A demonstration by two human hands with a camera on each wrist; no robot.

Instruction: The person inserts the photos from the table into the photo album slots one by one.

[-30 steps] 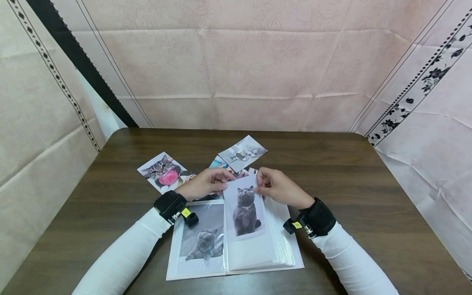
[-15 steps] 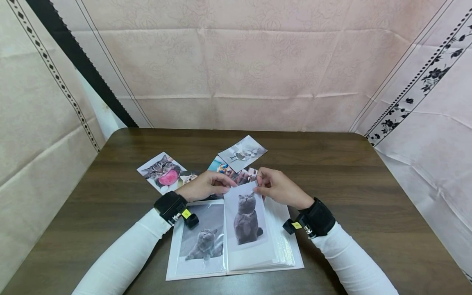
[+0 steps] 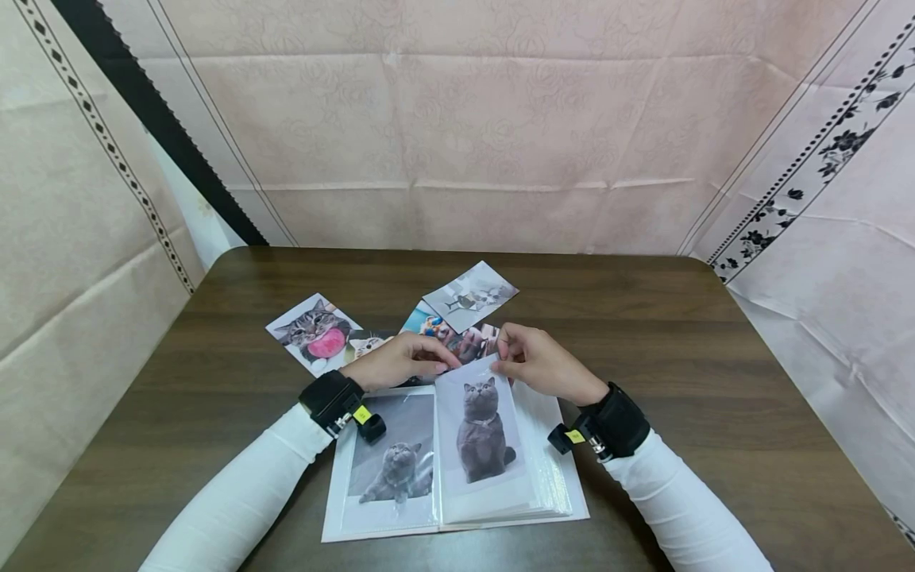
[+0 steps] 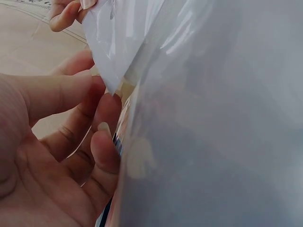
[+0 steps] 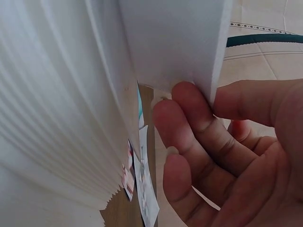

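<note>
A photo album lies open on the table. A photo of a sitting grey cat stands mostly within the clear sleeve of its right-hand page, upper edge sticking out. The left hand pinches the photo's upper left corner; in the left wrist view that corner sits between thumb and fingers. At the upper right corner the right hand pinches the photo, its thumb and forefinger on the white card in the right wrist view. Another grey cat photo fills the left-hand page.
Loose photos lie behind the album: a cat with a pink ball, a pale one on top of colourful ones. The brown table extends on both sides, with cloth hangings behind it.
The sitting-cat photo has slid down and slightly right in the sleeve. The left hand has shifted a little right and down with it; the right hand has hardly moved.
</note>
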